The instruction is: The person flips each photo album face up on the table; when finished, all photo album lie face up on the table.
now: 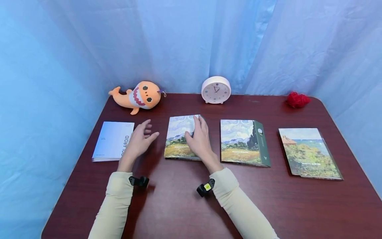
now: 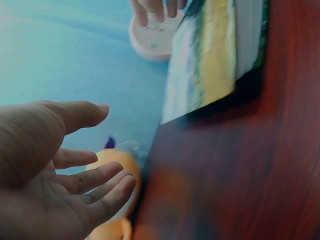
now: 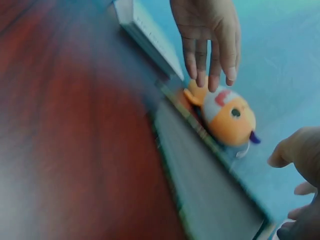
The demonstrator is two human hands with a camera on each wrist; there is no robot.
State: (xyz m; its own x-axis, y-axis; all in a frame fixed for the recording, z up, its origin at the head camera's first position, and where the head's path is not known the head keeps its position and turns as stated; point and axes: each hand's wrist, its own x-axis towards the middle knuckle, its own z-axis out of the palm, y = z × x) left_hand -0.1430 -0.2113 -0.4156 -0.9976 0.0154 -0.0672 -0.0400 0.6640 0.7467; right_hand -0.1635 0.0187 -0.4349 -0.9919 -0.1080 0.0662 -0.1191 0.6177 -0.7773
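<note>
My left hand (image 1: 139, 141) hovers between a blue-and-white album marked POLAROID (image 1: 111, 139) and a landscape photo album (image 1: 177, 139). Its fingers are spread and relaxed, the palm turned toward the right, as the left wrist view also shows. Over the right part of that landscape album is my right hand (image 1: 199, 137), its thumb above the cover and its fingers near the right edge. In the right wrist view, the thumb (image 3: 286, 152) stands apart from the fingers, and the album's page edges (image 3: 190, 175) face the camera.
Another landscape album (image 1: 238, 142) with a green spine lies to the right. Farther right is an album with a seaside picture (image 1: 310, 154). Along the back stand an orange plush shark (image 1: 146, 94), a white clock (image 1: 216, 90) and a red bundle (image 1: 297, 100). Blue curtains (image 1: 179, 46) hang behind the table.
</note>
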